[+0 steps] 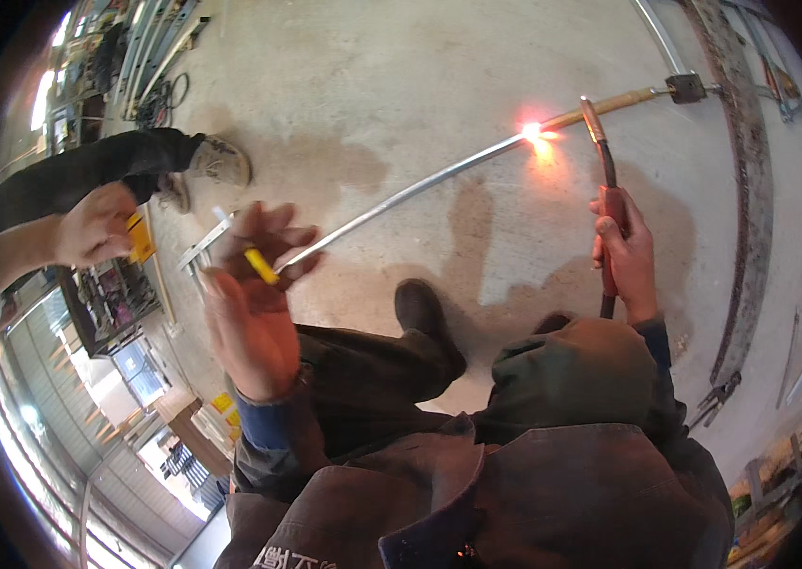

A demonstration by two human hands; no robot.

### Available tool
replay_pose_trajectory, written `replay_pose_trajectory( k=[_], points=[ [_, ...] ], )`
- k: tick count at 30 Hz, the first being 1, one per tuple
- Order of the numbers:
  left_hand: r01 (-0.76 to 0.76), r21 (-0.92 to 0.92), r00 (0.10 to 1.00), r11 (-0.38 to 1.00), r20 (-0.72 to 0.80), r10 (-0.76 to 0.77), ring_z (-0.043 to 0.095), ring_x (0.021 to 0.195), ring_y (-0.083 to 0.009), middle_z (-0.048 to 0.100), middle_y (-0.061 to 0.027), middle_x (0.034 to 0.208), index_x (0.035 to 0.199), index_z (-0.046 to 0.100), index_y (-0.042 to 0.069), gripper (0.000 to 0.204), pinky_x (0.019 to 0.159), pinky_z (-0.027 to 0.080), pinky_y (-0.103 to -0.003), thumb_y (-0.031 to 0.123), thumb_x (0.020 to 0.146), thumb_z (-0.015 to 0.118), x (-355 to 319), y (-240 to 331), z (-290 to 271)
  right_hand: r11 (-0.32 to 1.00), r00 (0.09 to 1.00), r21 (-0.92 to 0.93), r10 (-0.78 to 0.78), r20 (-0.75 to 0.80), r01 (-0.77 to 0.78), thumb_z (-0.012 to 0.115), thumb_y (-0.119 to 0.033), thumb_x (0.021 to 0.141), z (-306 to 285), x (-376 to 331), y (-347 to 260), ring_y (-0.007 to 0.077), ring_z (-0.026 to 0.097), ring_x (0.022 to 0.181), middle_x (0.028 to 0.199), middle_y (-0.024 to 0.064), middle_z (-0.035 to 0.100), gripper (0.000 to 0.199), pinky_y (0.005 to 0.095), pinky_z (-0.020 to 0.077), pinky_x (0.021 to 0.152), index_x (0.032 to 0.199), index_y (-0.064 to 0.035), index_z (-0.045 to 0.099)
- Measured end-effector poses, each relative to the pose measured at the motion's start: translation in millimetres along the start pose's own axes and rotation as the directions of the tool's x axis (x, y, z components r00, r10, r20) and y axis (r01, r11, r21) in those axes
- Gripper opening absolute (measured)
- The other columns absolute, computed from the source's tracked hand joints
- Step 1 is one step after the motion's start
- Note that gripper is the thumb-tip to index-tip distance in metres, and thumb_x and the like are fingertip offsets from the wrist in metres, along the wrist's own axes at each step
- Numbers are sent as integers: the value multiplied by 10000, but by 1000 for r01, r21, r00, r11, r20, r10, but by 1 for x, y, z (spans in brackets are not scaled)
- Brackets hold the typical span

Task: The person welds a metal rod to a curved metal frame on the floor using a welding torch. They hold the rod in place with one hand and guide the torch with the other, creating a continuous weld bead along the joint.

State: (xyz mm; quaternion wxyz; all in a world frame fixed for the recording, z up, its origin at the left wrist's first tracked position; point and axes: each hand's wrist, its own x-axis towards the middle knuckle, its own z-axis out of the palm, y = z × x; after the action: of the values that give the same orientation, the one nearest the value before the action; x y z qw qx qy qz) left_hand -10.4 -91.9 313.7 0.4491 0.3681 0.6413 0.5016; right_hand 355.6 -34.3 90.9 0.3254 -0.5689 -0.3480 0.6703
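Note:
My right hand (627, 251) is wrapped round the red handle of a welding torch (613, 211). Its copper-coloured nozzle points away from me and overlaps a brownish-gold section of rod (610, 104) in the picture. Left of the nozzle, a bright orange-red glow sits where that section meets a long silver rod (420, 188), which slants down toward my left hand (257, 303). That hand is raised, palm up, fingers loosely curled and slightly blurred. A slim yellow stick (262, 266) lies between its fingers; its kind is unclear. Whether the hand touches the silver rod cannot be told.
A dark block (685, 88) holds the rod's far end beside a long rusty beam (747, 190). Pliers-like tool (719, 398) lies near the beam's lower end. At left, another person's hand (98, 228) holds a yellow object (141, 237); that person's shoe (221, 161) is on the concrete floor.

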Motion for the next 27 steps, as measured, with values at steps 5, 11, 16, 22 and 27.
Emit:
replay_pose_trajectory(
  k=[5, 11, 16, 22, 27],
  points=[
    [230, -272, 838, 935, 543, -48, 612, 1265, -400, 566, -296, 1426, 1497, 466, -67, 1071, 1036, 504, -540, 844, 944, 367, -23, 23, 87, 1000, 1000, 20, -11, 7, 11, 689, -212, 1026, 7, 3, -6, 55, 563, 607, 1137, 61, 659, 487, 236, 487, 509, 1442, -18, 527],
    [519, -741, 658, 425, 664, 355, 575, 1273, -424, 525, -374, 1402, 1445, 429, -226, 1265, 1049, 471, -563, 877, 833, 527, -38, 36, 161, 1000, 999, -6, 24, -46, -24, 664, -195, 1029, 11, -1, -13, 57, 567, 603, 1112, 55, 658, 448, 240, 485, 505, 1416, -11, 534],
    [311, -885, 746, 346, 453, 488, 641, 1156, -411, 606, -371, 1272, 1398, 456, -263, 1235, 962, 534, -500, 838, 852, 573, -29, 21, 196, 999, 998, -11, 39, -42, -39, 656, -203, 1028, 0, 1, -13, 55, 567, 603, 1086, 54, 661, 414, 237, 485, 508, 1385, -20, 552],
    [279, -861, 669, 425, 492, 558, 669, 1106, -458, 631, -410, 1252, 1352, 512, -262, 1007, 940, 561, -512, 657, 957, 631, -5, 12, 177, 1000, 998, 14, 14, -53, -13, 701, -275, 1013, -5, 6, -10, 52, 562, 609, 1033, 40, 654, 459, 232, 486, 518, 1380, -36, 563],
    [345, -638, 499, 689, 746, 441, 643, 1200, -494, 608, -397, 1319, 1382, 537, -185, 958, 1018, 512, -617, 670, 959, 631, 14, 0, 153, 999, 999, 32, 24, -36, -22, 705, -300, 1016, -3, 13, -8, 50, 564, 625, 1097, 49, 657, 505, 235, 483, 523, 1411, -31, 543]
  ],
)
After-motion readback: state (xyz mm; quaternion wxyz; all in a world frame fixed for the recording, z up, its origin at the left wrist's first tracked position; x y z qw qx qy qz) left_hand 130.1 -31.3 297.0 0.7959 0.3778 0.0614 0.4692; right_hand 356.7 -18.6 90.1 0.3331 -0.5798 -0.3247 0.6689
